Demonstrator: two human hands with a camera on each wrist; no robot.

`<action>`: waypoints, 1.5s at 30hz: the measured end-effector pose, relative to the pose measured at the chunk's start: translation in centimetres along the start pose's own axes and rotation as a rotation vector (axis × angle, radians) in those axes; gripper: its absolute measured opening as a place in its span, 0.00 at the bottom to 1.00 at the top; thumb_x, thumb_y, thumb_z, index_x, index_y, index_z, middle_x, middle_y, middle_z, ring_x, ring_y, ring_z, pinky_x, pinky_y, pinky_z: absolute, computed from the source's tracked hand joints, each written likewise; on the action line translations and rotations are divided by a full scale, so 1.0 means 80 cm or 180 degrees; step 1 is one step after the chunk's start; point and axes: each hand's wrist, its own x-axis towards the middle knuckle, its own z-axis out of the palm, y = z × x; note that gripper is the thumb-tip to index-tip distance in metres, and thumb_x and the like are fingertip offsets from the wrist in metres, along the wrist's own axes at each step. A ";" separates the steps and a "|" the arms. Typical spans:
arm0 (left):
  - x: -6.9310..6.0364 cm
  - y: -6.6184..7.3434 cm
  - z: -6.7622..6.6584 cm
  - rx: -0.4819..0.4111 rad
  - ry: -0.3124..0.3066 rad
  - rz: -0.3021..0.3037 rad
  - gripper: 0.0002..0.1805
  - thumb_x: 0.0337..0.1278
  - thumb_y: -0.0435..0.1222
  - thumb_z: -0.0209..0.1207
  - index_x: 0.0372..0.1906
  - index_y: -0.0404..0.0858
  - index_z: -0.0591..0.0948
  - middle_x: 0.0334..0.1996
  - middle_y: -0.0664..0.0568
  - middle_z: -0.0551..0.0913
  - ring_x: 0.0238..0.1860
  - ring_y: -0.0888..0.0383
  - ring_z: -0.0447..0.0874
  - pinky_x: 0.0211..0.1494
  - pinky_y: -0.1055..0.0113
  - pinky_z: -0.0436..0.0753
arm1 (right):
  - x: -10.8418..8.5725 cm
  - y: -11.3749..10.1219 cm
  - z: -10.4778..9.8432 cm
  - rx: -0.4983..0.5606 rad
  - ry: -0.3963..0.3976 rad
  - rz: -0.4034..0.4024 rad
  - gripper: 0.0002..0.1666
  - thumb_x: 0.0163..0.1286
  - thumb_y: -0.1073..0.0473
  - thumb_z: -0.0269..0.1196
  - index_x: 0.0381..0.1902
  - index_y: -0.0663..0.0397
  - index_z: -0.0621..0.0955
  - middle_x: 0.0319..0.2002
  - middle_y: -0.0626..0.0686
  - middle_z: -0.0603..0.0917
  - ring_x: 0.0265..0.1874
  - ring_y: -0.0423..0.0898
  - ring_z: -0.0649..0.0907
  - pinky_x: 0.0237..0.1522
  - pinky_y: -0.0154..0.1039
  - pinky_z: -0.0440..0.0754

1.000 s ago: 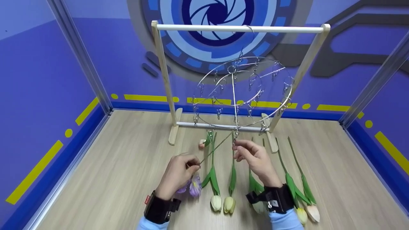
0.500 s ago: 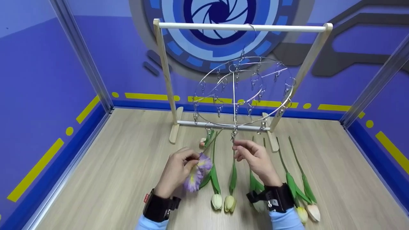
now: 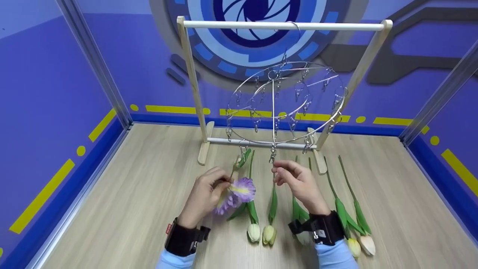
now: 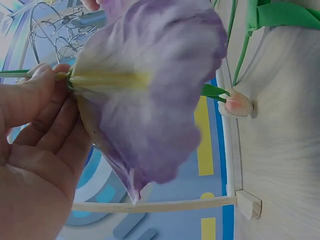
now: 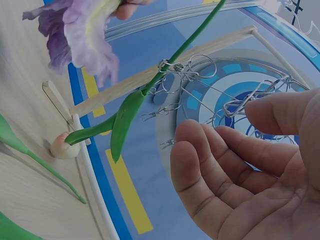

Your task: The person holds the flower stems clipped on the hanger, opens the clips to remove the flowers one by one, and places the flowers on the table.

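Observation:
My left hand [image 3: 207,192] pinches a purple artificial iris [image 3: 242,189] by its stem, just behind the bloom. Yellow streaks mark its petals, and in the left wrist view the iris [image 4: 150,95] fills much of the picture. My right hand [image 3: 297,185], its fingers loosely curved and thumb apart, is just below a metal clip [image 3: 272,157] on the round wire hanger [image 3: 273,108]. In the right wrist view nothing lies between thumb and fingers. A peach tulip [image 5: 65,146], bloom down, is near another clip [image 3: 243,150]; whether that clip grips it I cannot tell.
Several artificial tulips lie on the wooden table, including a white one [image 3: 254,232], a yellow-green one [image 3: 269,235] and a cream one [image 3: 367,245]. The wire hanger hooks over the white bar [image 3: 239,24] of a wooden-legged rack [image 3: 191,74]. Blue patterned walls enclose the table.
The iris bloom has turned up and to the right in front of my left hand, and its stem has swung toward the left. My right hand stays beneath the clip.

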 end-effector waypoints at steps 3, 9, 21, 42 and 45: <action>0.001 0.000 -0.003 -0.0146 0.0036 -0.0007 0.07 0.60 0.21 0.63 0.38 0.33 0.85 0.38 0.51 0.86 0.41 0.54 0.86 0.48 0.65 0.86 | 0.000 -0.001 0.000 -0.0006 0.0009 0.0004 0.15 0.78 0.67 0.57 0.57 0.72 0.80 0.44 0.61 0.87 0.35 0.44 0.85 0.42 0.36 0.86; 0.002 -0.003 -0.009 -0.0237 0.0091 -0.0075 0.03 0.63 0.26 0.64 0.39 0.35 0.85 0.38 0.51 0.86 0.38 0.55 0.86 0.45 0.65 0.87 | 0.001 -0.001 0.000 -0.0033 0.0000 -0.0004 0.15 0.78 0.67 0.57 0.55 0.73 0.81 0.43 0.60 0.87 0.35 0.44 0.86 0.41 0.36 0.86; 0.000 -0.022 -0.020 -0.0061 0.0096 -0.0261 0.02 0.63 0.26 0.66 0.39 0.32 0.85 0.32 0.51 0.86 0.34 0.57 0.84 0.39 0.66 0.85 | 0.004 0.009 0.006 -0.0138 -0.0160 -0.0037 0.14 0.78 0.67 0.57 0.54 0.73 0.81 0.41 0.60 0.86 0.35 0.43 0.86 0.42 0.36 0.86; -0.004 -0.046 -0.015 0.0596 0.0378 -0.0857 0.02 0.58 0.28 0.66 0.36 0.32 0.85 0.28 0.51 0.85 0.30 0.56 0.83 0.38 0.61 0.83 | 0.006 0.016 0.013 -0.0376 -0.0204 0.0033 0.13 0.77 0.66 0.58 0.53 0.70 0.83 0.41 0.60 0.87 0.35 0.45 0.87 0.40 0.35 0.86; -0.005 -0.048 -0.013 0.0687 0.0350 -0.0907 0.01 0.59 0.27 0.66 0.35 0.33 0.86 0.28 0.51 0.85 0.30 0.57 0.83 0.38 0.63 0.82 | 0.007 0.017 0.016 -0.0383 -0.0178 0.0049 0.13 0.77 0.67 0.58 0.52 0.70 0.83 0.40 0.59 0.87 0.35 0.45 0.86 0.39 0.35 0.86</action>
